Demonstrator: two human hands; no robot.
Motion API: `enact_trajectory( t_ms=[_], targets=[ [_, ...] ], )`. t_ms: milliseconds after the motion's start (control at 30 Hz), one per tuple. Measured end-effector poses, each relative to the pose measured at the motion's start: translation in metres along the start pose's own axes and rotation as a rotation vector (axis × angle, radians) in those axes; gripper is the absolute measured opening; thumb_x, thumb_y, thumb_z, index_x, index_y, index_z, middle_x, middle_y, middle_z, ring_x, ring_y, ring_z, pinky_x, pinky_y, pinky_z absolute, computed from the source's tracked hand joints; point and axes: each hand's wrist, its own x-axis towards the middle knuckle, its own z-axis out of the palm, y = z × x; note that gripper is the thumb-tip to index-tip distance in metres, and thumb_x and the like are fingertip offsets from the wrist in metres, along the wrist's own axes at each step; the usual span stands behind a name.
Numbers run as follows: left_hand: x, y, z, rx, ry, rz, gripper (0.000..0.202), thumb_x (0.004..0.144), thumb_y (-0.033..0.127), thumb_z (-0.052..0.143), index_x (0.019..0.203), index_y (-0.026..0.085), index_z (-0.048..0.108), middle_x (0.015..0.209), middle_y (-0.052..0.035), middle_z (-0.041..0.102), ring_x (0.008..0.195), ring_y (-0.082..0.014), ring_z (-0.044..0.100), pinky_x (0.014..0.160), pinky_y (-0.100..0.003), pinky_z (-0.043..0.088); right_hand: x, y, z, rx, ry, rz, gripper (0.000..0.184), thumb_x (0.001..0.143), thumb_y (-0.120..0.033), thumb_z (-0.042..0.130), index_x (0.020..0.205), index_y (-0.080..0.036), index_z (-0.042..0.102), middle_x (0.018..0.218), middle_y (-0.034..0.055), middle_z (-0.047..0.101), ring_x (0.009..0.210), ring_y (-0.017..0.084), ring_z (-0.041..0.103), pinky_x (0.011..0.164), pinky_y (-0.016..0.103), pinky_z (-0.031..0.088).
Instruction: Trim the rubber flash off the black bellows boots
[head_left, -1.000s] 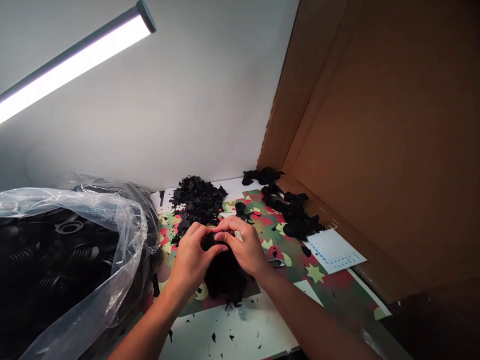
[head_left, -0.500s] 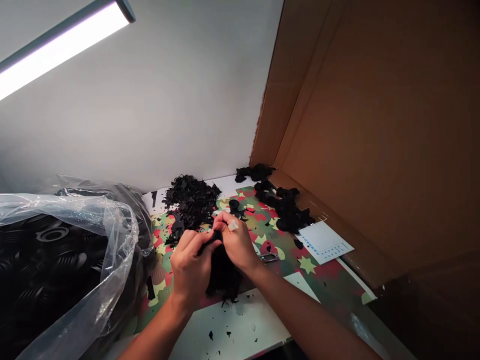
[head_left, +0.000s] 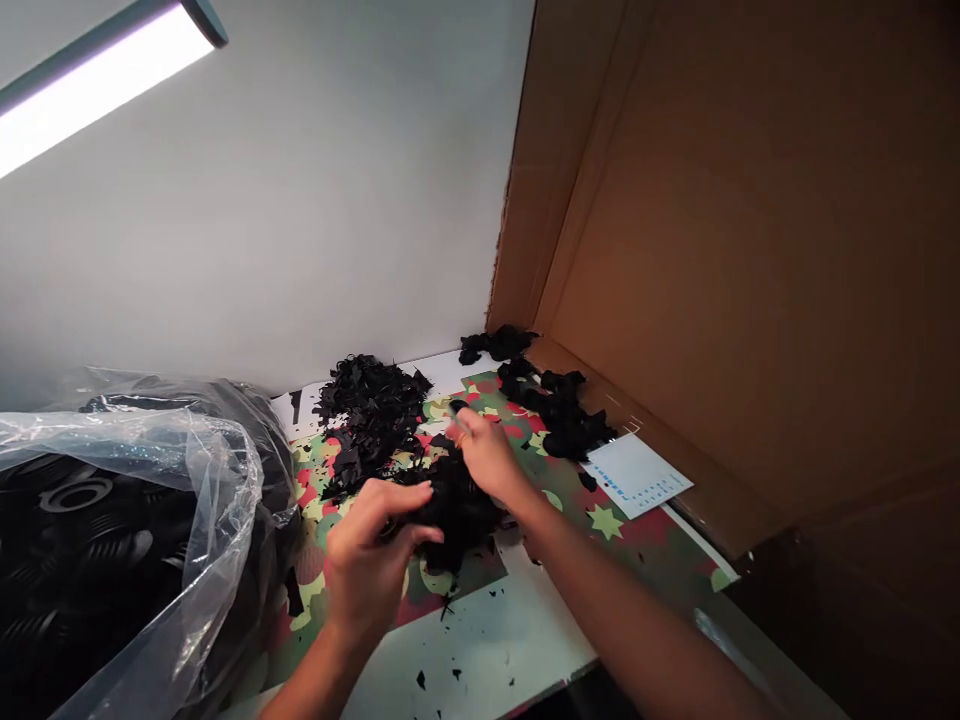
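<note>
My left hand [head_left: 371, 555] is held low at the near side of a dark heap of black pieces [head_left: 457, 510]. Its thumb and forefinger are apart, with black showing in the gap. My right hand [head_left: 484, 450] reaches beyond that heap, its fingertips at a small black ring-like part [head_left: 457, 406]. Motion smears those fingertips, so whether they grip the part is unclear. Left of the hands lies a tall pile of thin black scraps [head_left: 371, 410]. Black crumpled pieces [head_left: 559, 405] form a row at the right.
At the left, a clear plastic bag [head_left: 232, 500] holds many black ribbed parts [head_left: 82, 560]. A white printed card [head_left: 637, 475] lies by the cardboard wall [head_left: 712, 250]. A patterned mat [head_left: 562, 520] and a pale board [head_left: 480, 640] with scattered crumbs cover the table. A lamp [head_left: 112, 75] hangs upper left.
My hands, together before over a black piece, have separated. The right has moved up to the ring-like part; the left has drawn slightly back with its fingers spreading. The view has shifted slightly.
</note>
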Motion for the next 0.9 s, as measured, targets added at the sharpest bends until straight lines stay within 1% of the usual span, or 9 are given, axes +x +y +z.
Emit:
enact_trajectory(
  t_ms=[67,100,167,267,367,500,633,767,900],
  targets=[
    [0.002,-0.006,0.001,-0.125,-0.029,-0.275,0.019,0.070,0.029,0.088,0.087,0.023,0.082,0.079,-0.0034,0.081,0.067,-0.0193,0.073,0.059,-0.028,0.060,-0.001,0.002,-0.002,0.007,-0.096,-0.012,0.034,0.080,-0.039,0.069,0.057,-0.023,0.051,0.049,-0.0067,0.047,0.049,0.013,0.041,0.050,0.024,0.030],
    [0.004,-0.009,0.001,-0.177,-0.024,-0.375,0.023,0.069,0.030,0.089,0.089,0.022,0.082,0.081,-0.0039,0.081,0.070,-0.0195,0.074,0.062,-0.028,0.061,-0.003,0.000,-0.003,0.017,-0.140,-0.022,0.033,0.080,-0.042,0.071,0.058,-0.022,0.055,0.052,-0.0063,0.050,0.050,0.013,0.045,0.051,0.023,0.033],
    [0.005,-0.014,0.000,-0.249,0.003,-0.484,0.028,0.067,0.030,0.088,0.091,0.020,0.080,0.085,-0.0051,0.081,0.075,-0.0202,0.075,0.069,-0.029,0.063,-0.007,-0.004,-0.005,0.043,-0.197,-0.043,0.031,0.083,-0.046,0.069,0.065,-0.021,0.064,0.061,-0.0040,0.059,0.058,0.015,0.054,0.057,0.025,0.040],
    [0.004,-0.017,-0.003,-0.276,0.029,-0.530,0.030,0.067,0.030,0.087,0.094,0.019,0.079,0.091,-0.0070,0.082,0.083,-0.0216,0.076,0.077,-0.031,0.064,-0.013,-0.013,-0.010,0.081,-0.227,-0.079,0.039,0.091,-0.053,0.061,0.072,-0.020,0.071,0.075,0.0012,0.068,0.074,0.019,0.062,0.071,0.030,0.049],
    [0.002,-0.018,-0.005,-0.262,0.016,-0.549,0.030,0.067,0.029,0.087,0.094,0.019,0.079,0.092,-0.0075,0.082,0.085,-0.0225,0.077,0.079,-0.032,0.064,-0.020,-0.023,-0.012,0.137,-0.256,-0.159,0.046,0.095,-0.056,0.058,0.070,-0.021,0.074,0.080,0.0053,0.071,0.083,0.022,0.065,0.080,0.036,0.051],
    [0.002,-0.018,-0.006,-0.279,0.006,-0.577,0.029,0.065,0.027,0.088,0.092,0.020,0.080,0.088,-0.0055,0.081,0.081,-0.0219,0.076,0.074,-0.031,0.063,-0.032,-0.035,-0.009,0.200,-0.290,-0.207,0.031,0.087,-0.048,0.072,0.070,-0.023,0.073,0.077,0.0036,0.070,0.079,0.021,0.063,0.080,0.037,0.051],
    [0.002,-0.021,-0.006,-0.347,0.049,-0.631,0.028,0.062,0.025,0.090,0.088,0.020,0.082,0.084,-0.0046,0.080,0.078,-0.0205,0.073,0.073,-0.030,0.060,-0.037,-0.043,-0.008,0.241,-0.313,-0.146,0.027,0.088,-0.039,0.070,0.067,-0.023,0.068,0.075,0.0010,0.068,0.075,0.019,0.062,0.079,0.036,0.050],
    [0.000,-0.025,-0.005,-0.475,0.068,-0.698,0.030,0.061,0.026,0.092,0.088,0.019,0.082,0.087,-0.0057,0.081,0.080,-0.0199,0.072,0.075,-0.029,0.058,-0.037,-0.045,-0.011,0.300,-0.351,-0.032,0.031,0.089,-0.045,0.067,0.067,-0.023,0.065,0.074,-0.0001,0.065,0.072,0.018,0.059,0.080,0.036,0.049],
    [-0.002,-0.026,-0.005,-0.499,0.082,-0.713,0.029,0.061,0.028,0.092,0.086,0.019,0.082,0.084,-0.0050,0.080,0.078,-0.0185,0.070,0.073,-0.028,0.056,-0.037,-0.043,-0.011,0.342,-0.357,0.052,0.035,0.087,-0.051,0.067,0.066,-0.022,0.064,0.070,-0.0012,0.059,0.068,0.016,0.053,0.077,0.034,0.049]
  ],
)
